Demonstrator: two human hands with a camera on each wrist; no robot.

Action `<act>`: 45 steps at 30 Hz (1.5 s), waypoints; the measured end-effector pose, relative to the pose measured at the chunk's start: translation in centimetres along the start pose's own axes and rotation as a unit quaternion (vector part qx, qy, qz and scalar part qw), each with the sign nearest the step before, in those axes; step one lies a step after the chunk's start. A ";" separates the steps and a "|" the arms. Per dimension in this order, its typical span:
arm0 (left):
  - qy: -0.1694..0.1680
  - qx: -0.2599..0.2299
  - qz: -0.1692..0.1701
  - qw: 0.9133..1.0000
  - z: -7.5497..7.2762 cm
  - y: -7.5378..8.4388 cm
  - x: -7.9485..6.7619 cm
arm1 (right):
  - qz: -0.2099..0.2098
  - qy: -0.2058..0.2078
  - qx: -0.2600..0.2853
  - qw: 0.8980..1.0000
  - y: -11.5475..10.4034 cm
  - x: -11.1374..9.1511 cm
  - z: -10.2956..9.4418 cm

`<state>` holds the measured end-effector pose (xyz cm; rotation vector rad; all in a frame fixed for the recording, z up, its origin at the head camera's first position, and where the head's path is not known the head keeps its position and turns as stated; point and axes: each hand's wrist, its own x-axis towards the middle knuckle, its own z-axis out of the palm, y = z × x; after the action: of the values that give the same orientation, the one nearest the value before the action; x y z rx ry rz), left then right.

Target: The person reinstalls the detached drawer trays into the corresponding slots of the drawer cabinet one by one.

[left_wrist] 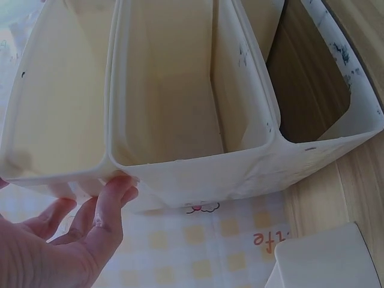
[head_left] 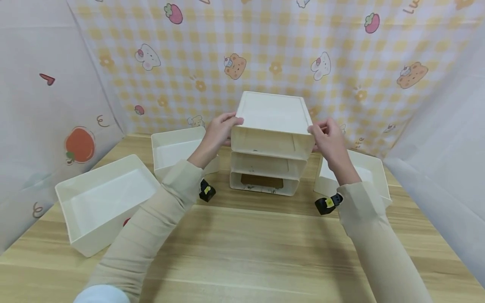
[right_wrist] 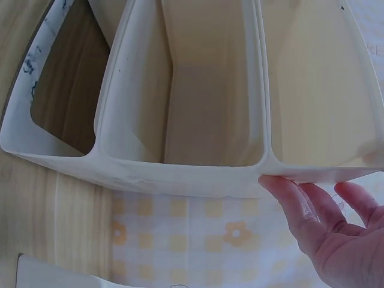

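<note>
Hands (head_left: 217,134) (head_left: 331,139) gripping cream stack (head_left: 265,156) at both sides, flat roof (head_left: 275,111) — head view alone

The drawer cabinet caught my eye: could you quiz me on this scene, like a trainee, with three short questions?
1. How many tiers does the drawer cabinet have?
2. True or false: the left hand and right hand both touch its top tier.
3. Through which tier's cut-out does the wooden table show: A top, B middle or C bottom?

Key: 1. Three. 2. True. 3. C.
</note>
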<state>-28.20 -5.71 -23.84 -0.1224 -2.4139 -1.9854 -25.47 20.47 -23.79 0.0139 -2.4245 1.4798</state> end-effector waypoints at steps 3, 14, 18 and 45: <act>-0.005 0.001 0.000 1.000 -0.2 0.0 -0.3 | -0.006 -0.005 0.005 1.000 0.0 -0.3 -0.1; -0.035 -0.014 0.001 0.999 -0.9 -0.1 -1.2 | -0.018 -0.007 0.009 1.000 -0.1 -1.2 0.0; -0.039 -0.006 0.003 0.999 -1.1 -0.2 -1.2 | -0.017 0.007 0.009 1.000 -0.1 -1.6 0.1; -0.072 0.004 0.013 0.997 -1.6 -0.1 -2.5 | -0.027 0.039 0.002 0.999 -0.3 -3.6 0.1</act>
<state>-25.74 -7.46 -23.75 -0.3053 -2.4897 -2.0207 -22.03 19.74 -24.53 0.0213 -2.3417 1.4337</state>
